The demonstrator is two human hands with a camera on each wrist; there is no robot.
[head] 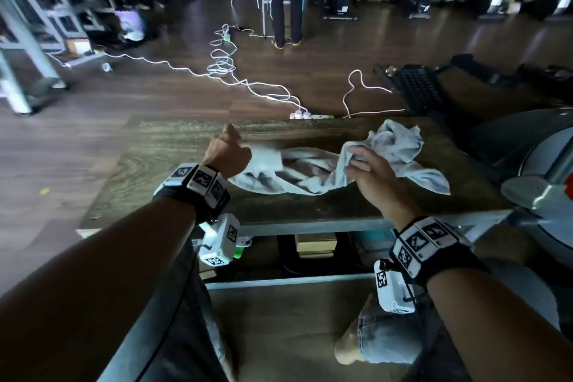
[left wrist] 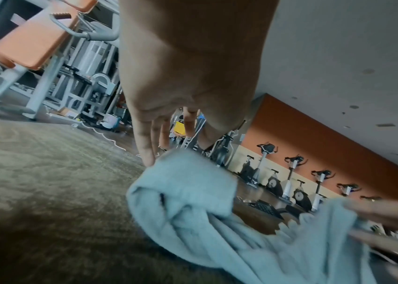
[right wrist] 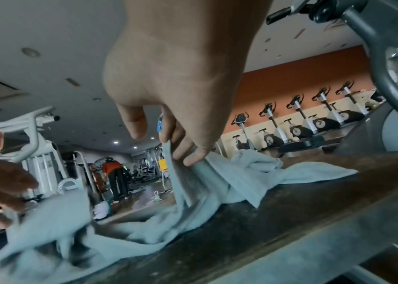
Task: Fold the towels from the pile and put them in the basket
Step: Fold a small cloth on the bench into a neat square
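A light grey towel (head: 297, 177) hangs slack between my two hands over the wooden table (head: 161, 158), sagging onto the top. My left hand (head: 231, 147) pinches its left end, fingers pointing down at the cloth (left wrist: 193, 192) in the left wrist view. My right hand (head: 353, 160) pinches a raised fold of the towel (right wrist: 193, 192) between thumb and fingers (right wrist: 193, 159). More crumpled grey cloth (head: 393, 139) lies just behind the right hand; I cannot tell whether it is a separate towel. No basket shows on the table.
A grey exercise machine (head: 542, 183) crowds the table's right end. Beyond the far edge, a power strip (head: 310, 115) and white cables (head: 223, 65) lie on the floor beside a dark gridded object (head: 415, 87). A person's legs (head: 286, 9) stand further back.
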